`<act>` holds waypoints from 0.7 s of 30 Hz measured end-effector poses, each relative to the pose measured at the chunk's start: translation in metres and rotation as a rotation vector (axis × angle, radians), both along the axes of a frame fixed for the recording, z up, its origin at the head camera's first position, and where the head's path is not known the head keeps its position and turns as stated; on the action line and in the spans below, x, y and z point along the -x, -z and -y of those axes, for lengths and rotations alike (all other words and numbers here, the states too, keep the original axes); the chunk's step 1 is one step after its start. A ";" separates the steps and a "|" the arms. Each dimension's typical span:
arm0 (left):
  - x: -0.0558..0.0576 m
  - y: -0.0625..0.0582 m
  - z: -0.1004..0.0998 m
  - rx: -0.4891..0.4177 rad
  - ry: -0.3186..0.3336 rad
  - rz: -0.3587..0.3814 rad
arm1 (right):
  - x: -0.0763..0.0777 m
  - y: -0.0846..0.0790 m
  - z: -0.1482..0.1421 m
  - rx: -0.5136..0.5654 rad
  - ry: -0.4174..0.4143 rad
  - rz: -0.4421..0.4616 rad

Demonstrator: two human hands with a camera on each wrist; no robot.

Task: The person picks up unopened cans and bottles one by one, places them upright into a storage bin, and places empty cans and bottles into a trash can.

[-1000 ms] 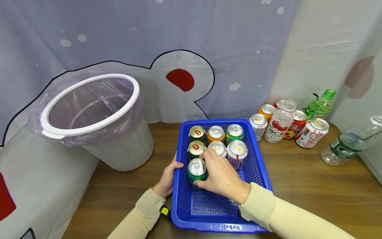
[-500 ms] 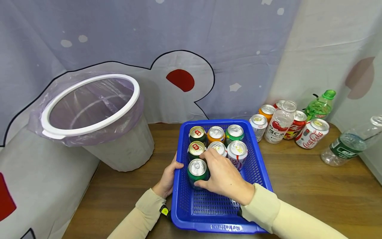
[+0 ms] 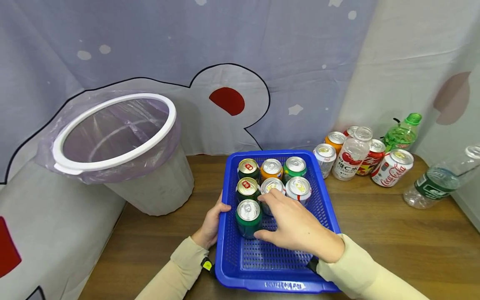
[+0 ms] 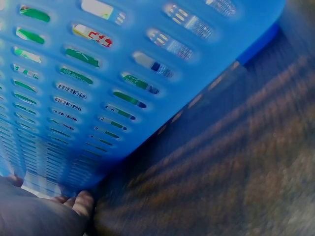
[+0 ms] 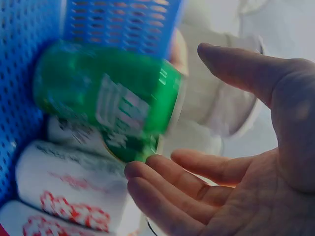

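Note:
A blue plastic basket (image 3: 322,216) stands on the table with several drink cans upright in it. My left hand (image 3: 211,223) grips its left side, thumb over the rim; in the left wrist view the fingers (image 4: 82,202) lie low against the slotted wall. A green can (image 3: 249,228) stands nearest me in the left column, in front of a dark green can with a gold top (image 3: 248,186). My right hand (image 3: 296,223) hovers just right of the green can, thumb and fingers spread, holding nothing. In the right wrist view a gap shows between this hand and the green can (image 5: 108,88).
A grey bin (image 3: 161,183) with a white ring and a purple liner stands at the left. Right of the basket are several cans, a clear bottle with a red label (image 3: 350,156), a green bottle (image 3: 403,132) and a tilted clear bottle (image 3: 438,183).
My right hand has let go of the green can and moved right, its fingers spreading. The can stays in the basket. My left hand keeps its hold on the basket.

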State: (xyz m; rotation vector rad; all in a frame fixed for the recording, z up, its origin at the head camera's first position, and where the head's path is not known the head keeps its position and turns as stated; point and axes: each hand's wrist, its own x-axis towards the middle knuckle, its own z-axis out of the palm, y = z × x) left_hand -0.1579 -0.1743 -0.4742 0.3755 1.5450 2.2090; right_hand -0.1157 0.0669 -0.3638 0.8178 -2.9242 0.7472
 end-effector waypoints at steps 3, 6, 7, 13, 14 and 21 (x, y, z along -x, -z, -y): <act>0.000 0.000 0.000 0.003 -0.003 0.002 | 0.000 -0.006 -0.012 0.031 0.015 -0.025; -0.001 0.000 0.000 0.000 -0.011 0.002 | 0.001 -0.011 -0.025 0.068 0.039 -0.049; -0.001 0.000 0.000 -0.001 -0.013 0.002 | 0.002 -0.013 -0.029 0.085 0.045 -0.055; 0.000 0.001 0.000 0.001 -0.010 -0.001 | 0.007 -0.021 -0.059 0.162 0.121 -0.099; 0.000 0.001 -0.001 0.000 -0.008 -0.002 | 0.008 -0.021 -0.065 0.174 0.144 -0.110; -0.001 0.000 0.000 -0.015 -0.015 0.006 | 0.023 -0.014 -0.110 0.318 0.362 -0.213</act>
